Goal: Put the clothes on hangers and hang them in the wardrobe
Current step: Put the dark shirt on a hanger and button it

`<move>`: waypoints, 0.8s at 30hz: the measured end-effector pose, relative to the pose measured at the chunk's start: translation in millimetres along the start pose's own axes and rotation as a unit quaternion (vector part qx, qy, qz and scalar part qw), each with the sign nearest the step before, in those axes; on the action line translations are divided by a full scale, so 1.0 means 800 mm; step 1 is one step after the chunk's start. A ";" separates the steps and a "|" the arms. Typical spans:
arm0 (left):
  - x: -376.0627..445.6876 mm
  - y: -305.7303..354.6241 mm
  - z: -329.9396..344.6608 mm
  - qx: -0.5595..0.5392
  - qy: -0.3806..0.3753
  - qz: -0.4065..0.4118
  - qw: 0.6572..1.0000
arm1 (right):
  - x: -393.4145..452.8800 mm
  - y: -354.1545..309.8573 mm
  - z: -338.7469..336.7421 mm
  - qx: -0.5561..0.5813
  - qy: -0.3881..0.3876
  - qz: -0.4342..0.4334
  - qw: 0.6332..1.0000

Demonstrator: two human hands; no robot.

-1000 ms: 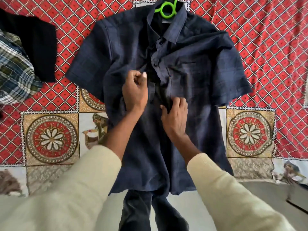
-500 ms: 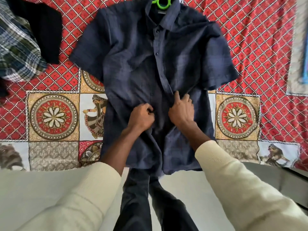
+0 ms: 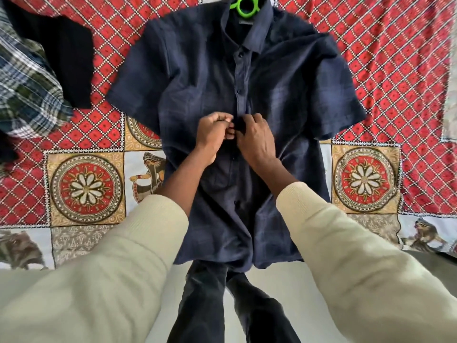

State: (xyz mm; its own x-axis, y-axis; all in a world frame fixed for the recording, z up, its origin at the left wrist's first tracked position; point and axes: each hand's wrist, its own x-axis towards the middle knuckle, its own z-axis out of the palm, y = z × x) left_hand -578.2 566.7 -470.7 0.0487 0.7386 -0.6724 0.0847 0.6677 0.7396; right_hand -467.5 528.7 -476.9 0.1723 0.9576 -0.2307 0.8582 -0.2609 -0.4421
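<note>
A navy short-sleeved shirt (image 3: 284, 95) of matte woven cloth lies flat and face up on the bed, its hem hanging over the bed's near edge. A bright green plastic hanger (image 3: 244, 7) sits inside the collar; only its looped neck shows, cut off by the top of the view. The left hand (image 3: 214, 134) and right hand (image 3: 256, 137) meet at the button placket mid-chest, both with fingers curled, pinching the fabric; the button between them is hidden. The bedsheet (image 3: 395, 58) is red lattice print with round floral medallions. A plaid garment (image 3: 27, 95) and a black one (image 3: 69, 60) lie crumpled near the far left corner.
</note>
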 end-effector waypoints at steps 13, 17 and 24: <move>0.016 -0.025 0.018 0.186 0.096 0.038 0.977 | 0.009 -0.004 0.004 0.144 -0.030 0.196 0.970; 0.012 -0.028 0.018 0.211 0.101 0.048 0.971 | 0.014 -0.006 0.000 0.289 -0.044 0.273 0.916; 0.017 -0.020 0.029 0.204 0.104 0.021 0.973 | 0.015 -0.007 -0.018 0.420 -0.061 0.336 0.841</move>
State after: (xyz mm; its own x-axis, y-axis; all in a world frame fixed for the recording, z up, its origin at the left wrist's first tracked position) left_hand -556.1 563.9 -492.4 -0.1390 0.7951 -0.5904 0.4774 0.5761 0.6635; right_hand -463.6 543.2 -464.4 0.3869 0.5526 -0.7382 -0.0664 -0.7818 -0.6200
